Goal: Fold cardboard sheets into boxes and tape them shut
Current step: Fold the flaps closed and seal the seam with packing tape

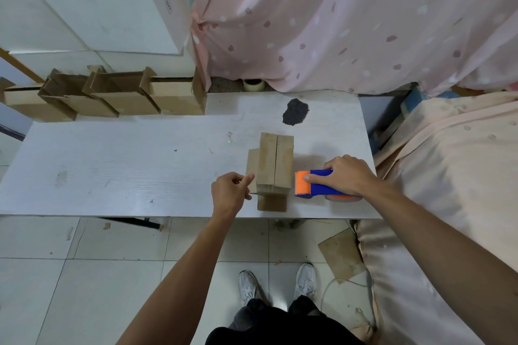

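My right hand grips the blue-and-orange tape dispenser, fingers wrapped over its handle, just right of the cardboard box. The box sits on the white table, its 2 top flaps meeting at a seam, with other flaps lying flat on its left and near sides. My left hand is curled, empty as far as I can see, with its index fingertip at the box's left flap.

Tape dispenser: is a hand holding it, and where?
The right hand grips the tape dispenser by its blue body, forefinger on the orange end. The left hand is beside the box; whether it holds the flap cannot be told.
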